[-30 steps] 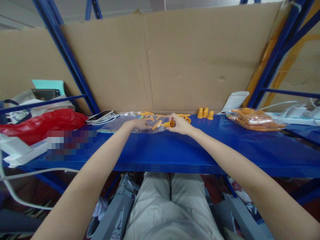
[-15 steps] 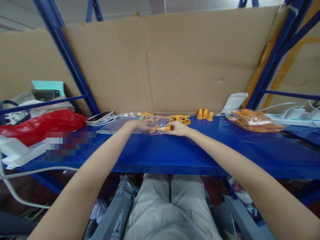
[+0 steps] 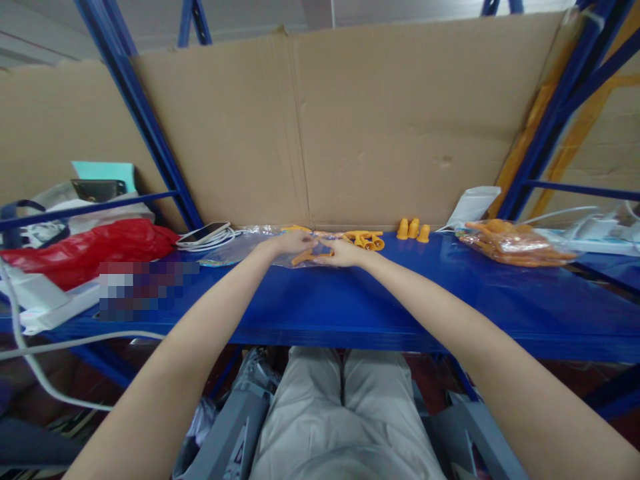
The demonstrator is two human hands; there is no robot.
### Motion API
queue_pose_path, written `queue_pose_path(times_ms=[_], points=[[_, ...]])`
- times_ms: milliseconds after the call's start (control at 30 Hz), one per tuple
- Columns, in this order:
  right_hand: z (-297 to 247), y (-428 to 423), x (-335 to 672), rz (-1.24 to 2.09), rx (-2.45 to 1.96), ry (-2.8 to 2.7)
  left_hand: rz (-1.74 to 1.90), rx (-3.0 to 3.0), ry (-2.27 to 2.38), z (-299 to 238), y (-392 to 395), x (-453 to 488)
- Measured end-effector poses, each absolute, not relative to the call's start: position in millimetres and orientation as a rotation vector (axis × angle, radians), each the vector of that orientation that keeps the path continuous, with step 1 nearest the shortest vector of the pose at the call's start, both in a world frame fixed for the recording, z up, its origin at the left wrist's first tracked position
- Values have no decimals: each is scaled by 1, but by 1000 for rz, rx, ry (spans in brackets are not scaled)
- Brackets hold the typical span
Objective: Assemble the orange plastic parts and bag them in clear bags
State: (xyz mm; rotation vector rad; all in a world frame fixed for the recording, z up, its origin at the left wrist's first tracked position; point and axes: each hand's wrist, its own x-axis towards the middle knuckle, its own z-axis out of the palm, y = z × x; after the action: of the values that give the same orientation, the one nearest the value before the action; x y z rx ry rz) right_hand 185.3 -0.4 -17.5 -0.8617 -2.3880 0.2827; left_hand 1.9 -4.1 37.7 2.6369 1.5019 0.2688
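Note:
Both my hands meet over a clear plastic bag [image 3: 245, 243] lying on the blue shelf [image 3: 380, 300]. My left hand [image 3: 290, 243] and my right hand [image 3: 343, 253] have their fingers closed on a small orange plastic piece [image 3: 307, 255] between them. More loose orange pieces [image 3: 365, 238] lie just behind my right hand. Three small orange caps [image 3: 413, 229] stand upright further right, near the cardboard back wall.
A clear bag full of orange parts [image 3: 510, 241] lies at the right, with a white pouch [image 3: 473, 203] behind it. A phone with white cable [image 3: 207, 233] and a red bag [image 3: 85, 250] sit at the left. Blue rack posts [image 3: 145, 127] frame the cardboard [image 3: 390, 120].
My right hand moved left with the orange piece to meet my left hand. Both hands now hold the orange piece together over the clear bag.

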Motion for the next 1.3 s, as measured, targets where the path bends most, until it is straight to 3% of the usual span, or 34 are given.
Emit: queue_pose_path(times_ms=[300, 667, 1300], points=[[-36, 3, 175, 348, -841, -2398, 175, 2692, 1921, 41, -7, 41], [-38, -9, 173, 231, -991, -2309, 17, 2632, 1998, 55, -5, 69], [-36, 11, 173, 295, -1051, -2143, 321, 2769, 1636, 67, -20, 106]])
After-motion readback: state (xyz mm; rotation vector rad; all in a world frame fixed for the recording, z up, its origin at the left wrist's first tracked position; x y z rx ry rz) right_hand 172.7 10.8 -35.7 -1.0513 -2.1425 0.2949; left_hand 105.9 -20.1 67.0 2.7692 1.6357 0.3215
